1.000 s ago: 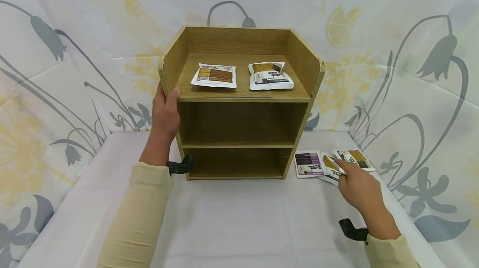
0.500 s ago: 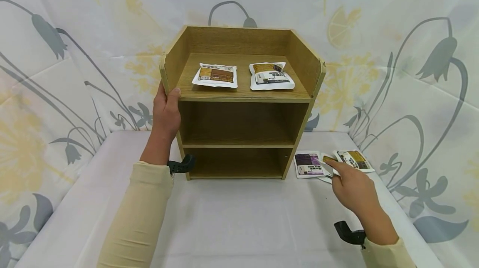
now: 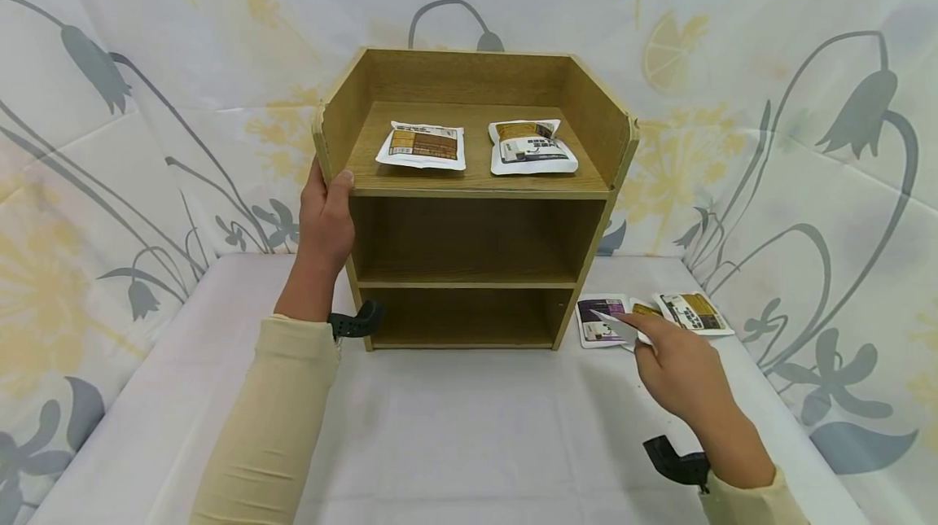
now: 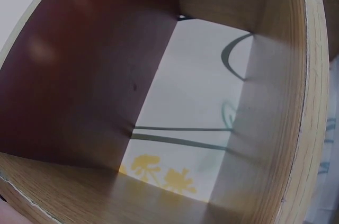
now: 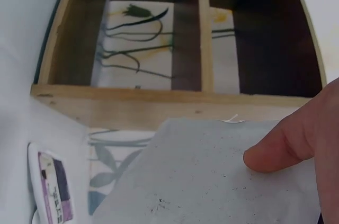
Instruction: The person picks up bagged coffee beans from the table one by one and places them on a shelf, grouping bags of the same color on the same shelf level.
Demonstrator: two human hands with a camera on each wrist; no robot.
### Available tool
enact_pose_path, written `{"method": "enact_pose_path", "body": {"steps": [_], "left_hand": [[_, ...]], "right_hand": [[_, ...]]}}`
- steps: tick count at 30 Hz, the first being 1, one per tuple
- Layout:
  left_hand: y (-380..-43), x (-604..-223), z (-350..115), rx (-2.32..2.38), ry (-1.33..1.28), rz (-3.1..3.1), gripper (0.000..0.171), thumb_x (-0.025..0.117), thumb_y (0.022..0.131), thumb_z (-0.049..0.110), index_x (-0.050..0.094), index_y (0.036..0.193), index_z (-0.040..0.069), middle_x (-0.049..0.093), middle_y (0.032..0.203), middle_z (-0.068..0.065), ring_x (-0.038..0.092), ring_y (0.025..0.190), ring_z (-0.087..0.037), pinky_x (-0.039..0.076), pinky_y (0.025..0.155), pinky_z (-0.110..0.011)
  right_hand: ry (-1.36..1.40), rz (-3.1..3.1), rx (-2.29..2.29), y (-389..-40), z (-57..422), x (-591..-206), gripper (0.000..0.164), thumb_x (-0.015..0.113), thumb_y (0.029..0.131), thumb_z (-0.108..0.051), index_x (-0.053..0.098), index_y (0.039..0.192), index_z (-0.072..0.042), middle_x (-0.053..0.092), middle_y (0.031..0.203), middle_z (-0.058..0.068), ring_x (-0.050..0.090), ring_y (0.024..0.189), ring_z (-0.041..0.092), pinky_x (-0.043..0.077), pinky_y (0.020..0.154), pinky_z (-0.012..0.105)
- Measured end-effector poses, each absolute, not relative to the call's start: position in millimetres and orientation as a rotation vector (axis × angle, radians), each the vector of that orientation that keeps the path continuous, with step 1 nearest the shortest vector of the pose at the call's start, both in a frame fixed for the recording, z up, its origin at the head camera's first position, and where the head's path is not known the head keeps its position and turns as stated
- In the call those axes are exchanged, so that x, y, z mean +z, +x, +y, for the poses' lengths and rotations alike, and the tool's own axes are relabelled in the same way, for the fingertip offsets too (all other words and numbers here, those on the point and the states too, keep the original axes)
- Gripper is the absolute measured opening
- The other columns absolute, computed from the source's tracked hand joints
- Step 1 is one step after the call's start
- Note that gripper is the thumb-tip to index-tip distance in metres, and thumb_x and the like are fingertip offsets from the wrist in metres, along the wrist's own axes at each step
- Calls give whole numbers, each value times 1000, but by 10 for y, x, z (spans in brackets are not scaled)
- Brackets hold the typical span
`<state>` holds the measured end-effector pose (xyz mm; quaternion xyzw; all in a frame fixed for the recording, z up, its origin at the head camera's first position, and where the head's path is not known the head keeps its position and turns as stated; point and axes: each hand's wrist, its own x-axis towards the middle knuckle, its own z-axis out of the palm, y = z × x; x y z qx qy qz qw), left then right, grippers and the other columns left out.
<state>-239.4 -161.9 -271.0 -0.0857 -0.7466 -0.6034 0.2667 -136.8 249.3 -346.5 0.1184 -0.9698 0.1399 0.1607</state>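
Observation:
My left hand (image 3: 326, 220) grips the left side panel of a wooden shelf unit (image 3: 476, 194), thumb in front at the top board's height. Only a sliver of that hand shows in the left wrist view, at the bottom left corner. My right hand (image 3: 681, 366) pinches a white pouch (image 3: 619, 328) just right of the unit, tilted above others on the table. Its plain pale side faces the right wrist camera, with my thumb (image 5: 275, 152) pressed on it. Two more pouches, one brown-labelled (image 3: 423, 146) and one yellow-and-white (image 3: 533, 148), lie on the top shelf.
A purple-labelled pouch (image 3: 602, 321) lies by the unit's lower right side, partly covered by the held pouch. Farther right is a yellow-brown pouch (image 3: 694, 312), with another partly hidden between them. Flower-printed cloth (image 3: 733, 102) hangs behind the white table (image 3: 469, 435).
My right hand has moved left, lifting the white pouch off the others and tilting it toward the shelf unit. The left hand keeps its grip in the same place.

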Motion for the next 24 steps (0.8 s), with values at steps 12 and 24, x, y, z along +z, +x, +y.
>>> {"method": "enact_pose_path", "body": {"steps": [12, 24], "left_hand": [[-2388, -2702, -1624, -1640, -242, -2014, 50, 35, 101, 29, 30, 150, 16, 42, 146, -9, 38, 136, -22, 26, 115, -43], [-2383, -2704, -1616, -1651, -257, -2005, 51, 35, 101, 30, 30, 150, 16, 43, 144, -10, 39, 133, -22, 27, 114, -43]], "right_hand": [[423, -2667, 450, -1285, 2348, -3382, 39, 49, 88, -4, 67, 122, -12, 66, 121, 19, 66, 92, 35, 50, 66, 49], [548, -2473, 505, -1269, 2159, -3304, 39, 56, 83, 0, 69, 118, -15, 72, 109, 8, 66, 87, 25, 48, 63, 43]]}}
